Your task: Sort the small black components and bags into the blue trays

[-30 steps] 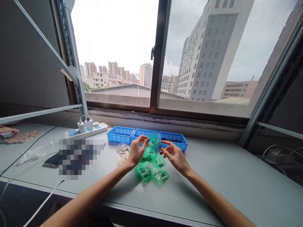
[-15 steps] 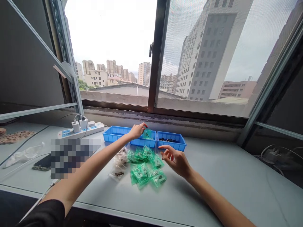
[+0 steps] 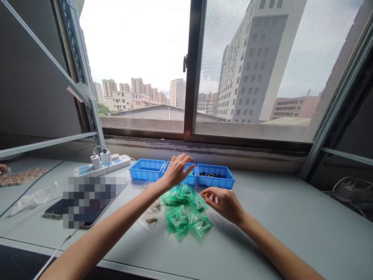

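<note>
My left hand [image 3: 178, 171] is over the middle blue bin [image 3: 190, 179], its fingers apart and holding nothing. Behind its fingers a bit of green plastic shows inside that bin. To the right, my right hand [image 3: 225, 203] has its thumb and forefinger brought together at the edge of a small green plastic bag [image 3: 198, 203]. That bag lies on the right side of a pile of several green bags [image 3: 178, 218] with small metal parts inside. Clear bags [image 3: 152, 220] with small parts lie left of the pile, partly behind my left forearm.
Another blue bin [image 3: 147, 175] stands on the left, and a right one [image 3: 217, 182] holds small black parts. Left on the table [image 3: 262, 233] are a power strip [image 3: 101, 166], a dark phone [image 3: 54, 208], a partly blurred device [image 3: 101, 210] and a crumpled clear bag [image 3: 32, 198]. A window rises behind.
My left hand has let go of a green bag at the middle bin and spread its fingers. My right hand has lowered to the green pile, its fingertips closing at a bag's edge.
</note>
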`<state>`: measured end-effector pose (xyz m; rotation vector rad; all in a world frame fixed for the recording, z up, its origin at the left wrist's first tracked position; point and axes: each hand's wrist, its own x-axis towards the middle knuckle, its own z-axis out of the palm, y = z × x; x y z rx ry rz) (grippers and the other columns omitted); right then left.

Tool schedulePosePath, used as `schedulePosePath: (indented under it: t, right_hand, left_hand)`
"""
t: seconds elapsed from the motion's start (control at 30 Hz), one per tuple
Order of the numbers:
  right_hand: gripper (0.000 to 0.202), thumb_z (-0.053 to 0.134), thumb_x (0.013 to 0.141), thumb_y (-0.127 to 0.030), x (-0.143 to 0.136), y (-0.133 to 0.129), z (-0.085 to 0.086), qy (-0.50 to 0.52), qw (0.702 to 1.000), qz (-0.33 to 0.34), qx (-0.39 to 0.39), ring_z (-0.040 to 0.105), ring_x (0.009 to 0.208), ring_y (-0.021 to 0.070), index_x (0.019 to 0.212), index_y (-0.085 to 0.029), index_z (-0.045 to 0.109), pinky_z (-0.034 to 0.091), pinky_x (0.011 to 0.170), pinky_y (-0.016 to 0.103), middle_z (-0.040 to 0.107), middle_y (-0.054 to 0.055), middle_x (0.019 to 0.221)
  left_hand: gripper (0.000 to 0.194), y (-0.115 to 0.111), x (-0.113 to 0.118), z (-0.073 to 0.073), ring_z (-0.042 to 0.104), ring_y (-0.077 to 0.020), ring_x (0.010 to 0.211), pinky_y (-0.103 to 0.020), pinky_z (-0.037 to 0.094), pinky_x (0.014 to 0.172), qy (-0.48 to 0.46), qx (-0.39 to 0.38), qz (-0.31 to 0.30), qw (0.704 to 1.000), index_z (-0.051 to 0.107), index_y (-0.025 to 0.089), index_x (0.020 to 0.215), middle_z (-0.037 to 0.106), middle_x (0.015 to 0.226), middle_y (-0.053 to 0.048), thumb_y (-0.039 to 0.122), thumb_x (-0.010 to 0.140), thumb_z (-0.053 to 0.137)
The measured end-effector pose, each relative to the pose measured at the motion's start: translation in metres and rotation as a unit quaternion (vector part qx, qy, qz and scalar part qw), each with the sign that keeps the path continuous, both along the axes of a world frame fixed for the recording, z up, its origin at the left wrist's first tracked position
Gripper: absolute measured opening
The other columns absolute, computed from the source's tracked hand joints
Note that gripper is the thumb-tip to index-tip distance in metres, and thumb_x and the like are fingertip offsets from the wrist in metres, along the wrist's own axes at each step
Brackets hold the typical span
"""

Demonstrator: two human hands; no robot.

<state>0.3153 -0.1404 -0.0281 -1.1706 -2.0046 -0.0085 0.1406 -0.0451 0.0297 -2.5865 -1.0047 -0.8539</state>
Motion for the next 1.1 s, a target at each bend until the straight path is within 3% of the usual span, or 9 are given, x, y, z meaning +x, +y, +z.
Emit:
schedulePosePath:
  t: [0.17, 0.3, 0.47, 0.57, 0.7, 0.93, 1.1]
  right_hand:
    - [0.026, 0.050, 0.083, -0.035, -0.002, 0.002, -0.007, 0.016, 1.000, -0.009, 0.005, 0.057, 0.045, 0.0127, 0.068, -0.022, 0.067, 0.042, 0.048, 0.023, 0.065, 0.001, 0.055]
    - [0.018, 0.055, 0.078, -0.030, 0.002, 0.004, -0.010, 0.006, 0.999, -0.045, 0.000, 0.056, 0.045, 0.0120, 0.064, -0.022, 0.062, 0.042, 0.049, 0.022, 0.063, -0.001, 0.057]
    - [0.010, 0.060, 0.076, -0.032, 0.001, 0.002, -0.008, -0.038, 0.997, -0.044, -0.044, 0.060, 0.060, 0.0148, 0.078, -0.022, 0.063, 0.045, 0.056, 0.025, 0.066, 0.000, 0.072]
    - [0.031, 0.066, 0.073, -0.037, -0.002, 0.000, -0.008, -0.060, 0.995, -0.034, -0.072, 0.061, 0.074, 0.0192, 0.100, -0.022, 0.063, 0.047, 0.065, 0.029, 0.067, 0.004, 0.087]
    - [0.034, 0.065, 0.075, -0.039, -0.005, -0.002, -0.009, -0.047, 0.992, -0.024, -0.116, 0.059, 0.076, 0.0204, 0.104, -0.023, 0.063, 0.047, 0.067, 0.031, 0.066, 0.004, 0.085]
    - [0.049, 0.068, 0.064, -0.021, -0.006, 0.001, -0.014, 0.105, 0.968, 0.006, -0.227, 0.060, 0.080, 0.0192, 0.111, -0.020, 0.057, 0.050, 0.074, 0.033, 0.067, 0.005, 0.093]
    - [0.055, 0.072, 0.056, -0.021, -0.007, 0.005, -0.017, 0.237, 0.934, 0.043, -0.263, 0.061, 0.071, 0.0156, 0.107, -0.019, 0.054, 0.051, 0.062, 0.028, 0.063, 0.005, 0.094]
  left_hand:
    - [0.018, -0.045, 0.001, -0.017, 0.055, -0.0188, 0.085, -0.032, 0.039, 0.078, 0.099, 0.165, -0.133, 0.972, 0.053, 0.018, 0.098, 0.060, 0.097, -0.006, 0.030, 0.093, 0.039]
    - [0.018, -0.057, -0.004, -0.028, 0.053, -0.0167, 0.077, -0.031, 0.039, 0.075, 0.128, 0.240, -0.197, 0.942, 0.053, 0.017, 0.098, 0.060, 0.090, -0.005, 0.024, 0.092, 0.037]
    - [0.018, -0.050, -0.015, -0.034, 0.051, -0.0153, 0.072, -0.029, 0.039, 0.066, 0.124, 0.211, -0.221, 0.944, 0.052, 0.015, 0.093, 0.059, 0.087, -0.005, 0.024, 0.091, 0.037]
    - [0.018, -0.047, -0.019, -0.035, 0.053, -0.0156, 0.074, -0.029, 0.039, 0.065, 0.119, 0.187, -0.209, 0.952, 0.052, 0.016, 0.094, 0.059, 0.089, -0.005, 0.025, 0.092, 0.036]
    - [0.017, -0.051, -0.018, -0.038, 0.053, -0.0152, 0.072, -0.029, 0.040, 0.064, 0.113, 0.141, -0.189, 0.965, 0.052, 0.017, 0.091, 0.059, 0.086, -0.005, 0.026, 0.092, 0.037]
    - [0.012, -0.064, -0.009, -0.048, 0.054, -0.0144, 0.072, -0.028, 0.041, 0.064, 0.091, 0.137, -0.254, 0.953, 0.051, 0.017, 0.084, 0.058, 0.083, -0.004, 0.023, 0.088, 0.042]
    - [0.013, -0.068, -0.006, -0.051, 0.054, -0.0144, 0.072, -0.028, 0.042, 0.066, 0.085, 0.120, -0.275, 0.950, 0.051, 0.016, 0.084, 0.057, 0.084, -0.004, 0.029, 0.087, 0.047]
